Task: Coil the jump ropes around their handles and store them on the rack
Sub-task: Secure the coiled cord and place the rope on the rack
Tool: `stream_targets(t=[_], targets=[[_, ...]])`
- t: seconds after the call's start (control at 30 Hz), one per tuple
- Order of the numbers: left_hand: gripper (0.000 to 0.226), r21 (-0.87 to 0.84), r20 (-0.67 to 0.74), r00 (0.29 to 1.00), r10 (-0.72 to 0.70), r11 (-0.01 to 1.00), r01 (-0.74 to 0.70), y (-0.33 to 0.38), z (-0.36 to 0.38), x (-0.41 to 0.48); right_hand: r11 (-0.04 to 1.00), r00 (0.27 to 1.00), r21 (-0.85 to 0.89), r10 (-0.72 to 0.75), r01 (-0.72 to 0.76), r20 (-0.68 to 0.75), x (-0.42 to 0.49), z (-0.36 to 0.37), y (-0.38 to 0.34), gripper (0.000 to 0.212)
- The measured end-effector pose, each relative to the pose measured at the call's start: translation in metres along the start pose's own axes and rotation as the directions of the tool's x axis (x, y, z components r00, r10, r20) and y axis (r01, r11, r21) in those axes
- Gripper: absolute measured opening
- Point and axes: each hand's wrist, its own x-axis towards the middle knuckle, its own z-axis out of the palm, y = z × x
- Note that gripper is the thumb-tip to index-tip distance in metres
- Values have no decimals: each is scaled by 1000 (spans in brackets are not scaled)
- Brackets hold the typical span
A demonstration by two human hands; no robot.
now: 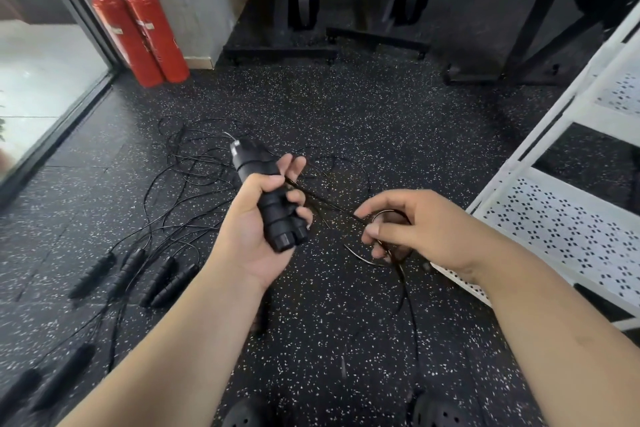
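The rack (540, 215) stands on the floor (398, 121) at the right, its shelves stacked one above another. Just left of the rack, the right hand (415, 225) pinches a loop of rope (332, 205). Further left, the left hand (256, 222) grips a pair of handles (277, 215) side by side, with the rope stretched between the two hands above the floor. Beyond both hands from the rack, loose jump ropes (126, 270) lie tangled on the floor. Two fire extinguishers (145, 28) stand together in the far-left corner, well apart from the rack. Machine bases (280, 52) sit along the back wall, behind and left of the rack.
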Motion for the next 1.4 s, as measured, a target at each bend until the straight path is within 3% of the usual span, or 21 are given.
stream_targets(t=[0.27,0.37,0.5,0.7,0.9,1.07,1.17,1.23,1.33,1.4], targets=[[43,-88,-142,986,91,991,-104,23,-13,7,979,998,202,28,-39,55,2,-5,1,29],[38,-83,-210,966,149,982,-170,33,-17,6,989,994,138,46,-60,100,0,-10,2,26],[34,-68,-259,945,202,972,-226,48,-23,6,998,999,55,38,-39,23,1,-11,2,24],[32,-29,-295,934,203,975,-221,45,-23,6,966,994,-258,-60,34,-94,1,-12,5,14],[34,-8,-281,942,181,982,-191,41,-24,6,986,977,-162,-9,-26,-212,0,-9,5,23],[28,-24,-350,907,235,966,-259,50,-28,8,994,859,-49,63,-102,-508,4,-24,14,25],[26,-33,-391,879,273,950,-309,58,-33,9,978,700,-60,99,-199,-707,5,-43,25,26],[28,-54,-411,865,286,940,-337,64,-37,9,986,593,54,139,-158,-793,7,-54,33,27],[30,-44,-415,858,304,935,-352,65,-39,11,949,536,314,267,-3,-801,10,-53,39,29],[33,-12,-412,850,328,931,-365,61,-38,12,968,501,251,212,11,-839,12,-49,41,30]])
